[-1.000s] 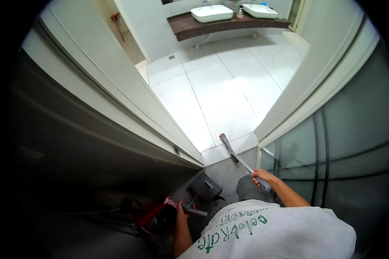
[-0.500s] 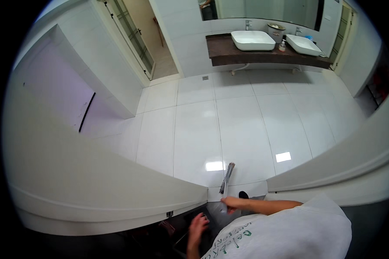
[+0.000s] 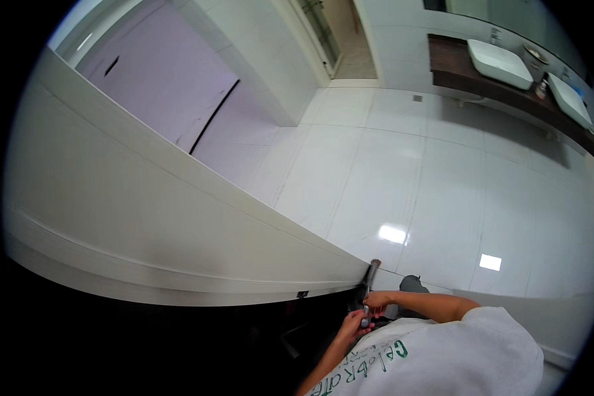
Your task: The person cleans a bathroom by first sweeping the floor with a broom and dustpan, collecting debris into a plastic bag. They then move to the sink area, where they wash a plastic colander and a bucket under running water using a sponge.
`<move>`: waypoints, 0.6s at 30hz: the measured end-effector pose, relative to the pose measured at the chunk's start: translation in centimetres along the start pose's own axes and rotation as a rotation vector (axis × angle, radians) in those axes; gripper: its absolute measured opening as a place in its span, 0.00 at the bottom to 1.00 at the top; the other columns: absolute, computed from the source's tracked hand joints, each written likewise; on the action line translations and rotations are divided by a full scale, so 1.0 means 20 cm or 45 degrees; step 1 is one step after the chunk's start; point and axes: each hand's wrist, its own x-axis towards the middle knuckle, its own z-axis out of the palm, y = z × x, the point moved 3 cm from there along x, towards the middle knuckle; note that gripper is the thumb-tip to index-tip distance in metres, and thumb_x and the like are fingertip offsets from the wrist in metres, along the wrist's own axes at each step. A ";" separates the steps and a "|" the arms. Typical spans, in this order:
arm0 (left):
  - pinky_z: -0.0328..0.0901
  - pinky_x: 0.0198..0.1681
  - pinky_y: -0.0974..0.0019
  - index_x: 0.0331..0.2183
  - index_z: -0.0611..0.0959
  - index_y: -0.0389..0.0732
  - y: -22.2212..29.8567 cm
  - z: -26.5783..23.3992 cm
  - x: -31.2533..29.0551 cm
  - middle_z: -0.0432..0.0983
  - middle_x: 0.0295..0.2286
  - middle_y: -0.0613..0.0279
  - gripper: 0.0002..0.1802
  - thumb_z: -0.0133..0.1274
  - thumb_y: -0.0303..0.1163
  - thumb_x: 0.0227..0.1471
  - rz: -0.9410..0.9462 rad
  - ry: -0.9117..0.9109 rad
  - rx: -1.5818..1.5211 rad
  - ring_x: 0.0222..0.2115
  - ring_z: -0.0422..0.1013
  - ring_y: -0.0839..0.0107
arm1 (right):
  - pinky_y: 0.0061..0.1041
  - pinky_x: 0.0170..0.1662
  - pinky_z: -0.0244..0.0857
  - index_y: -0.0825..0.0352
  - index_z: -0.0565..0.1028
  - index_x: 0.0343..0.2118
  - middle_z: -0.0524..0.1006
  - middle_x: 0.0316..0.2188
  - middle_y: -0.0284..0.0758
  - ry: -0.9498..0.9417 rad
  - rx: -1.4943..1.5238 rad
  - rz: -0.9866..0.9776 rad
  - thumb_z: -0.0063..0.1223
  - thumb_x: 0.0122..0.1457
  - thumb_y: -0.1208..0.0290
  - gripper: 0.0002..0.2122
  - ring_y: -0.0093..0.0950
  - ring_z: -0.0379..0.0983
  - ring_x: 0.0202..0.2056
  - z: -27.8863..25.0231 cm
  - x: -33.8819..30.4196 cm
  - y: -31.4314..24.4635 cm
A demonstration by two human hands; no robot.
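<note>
Both my hands are at the lower middle, close together on a long, narrow grey tool. The far end of this brush-like tool [image 3: 374,265] is brownish and looks bristly; its exact kind I cannot make out. My right hand [image 3: 379,299] is closed around its middle. Just below, my left hand [image 3: 354,325] has its fingers closed about the grey near end. The tool points away from me, beside the end of a pale partition. My hands cover part of its length.
A tall pale partition [image 3: 178,224] curves along the left, with darkness below it. A dark shoe [image 3: 412,284] stands on the white tiled floor [image 3: 442,198]. Further off are a brown counter [image 3: 445,59] with two white basins [image 3: 501,64] and an open doorway [image 3: 356,46].
My view has swung left. My left hand, earlier apart with fingers spread, has come up to the near end of the tool and closed on it. My right hand still holds the tool.
</note>
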 end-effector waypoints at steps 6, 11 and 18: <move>0.72 0.26 0.69 0.49 0.70 0.37 -0.19 -0.28 -0.04 0.73 0.36 0.54 0.20 0.45 0.35 0.56 0.134 0.587 -0.085 0.26 0.76 0.65 | 0.29 0.31 0.67 0.65 0.74 0.33 0.77 0.19 0.34 1.007 -0.091 -0.990 0.37 0.62 0.58 0.16 0.30 0.74 0.22 -0.53 -0.48 -0.85; 0.69 0.39 0.62 0.45 0.75 0.38 -0.34 -0.23 -0.03 0.74 0.37 0.56 0.18 0.46 0.36 0.56 0.592 0.666 1.034 0.35 0.73 0.63 | 0.25 0.52 0.60 0.65 0.70 0.49 0.70 0.48 0.37 0.439 -0.034 -1.809 0.40 0.64 0.61 0.16 0.27 0.67 0.48 -0.52 -0.90 -1.65; 0.66 0.34 0.57 0.33 0.79 0.38 -0.52 0.03 -0.09 0.75 0.29 0.52 0.11 0.46 0.33 0.51 0.796 1.055 1.497 0.30 0.71 0.58 | 0.29 0.61 0.47 0.67 0.59 0.59 0.59 0.58 0.40 0.057 -0.174 -1.836 0.32 0.66 0.59 0.23 0.32 0.53 0.60 -0.26 -1.14 -2.28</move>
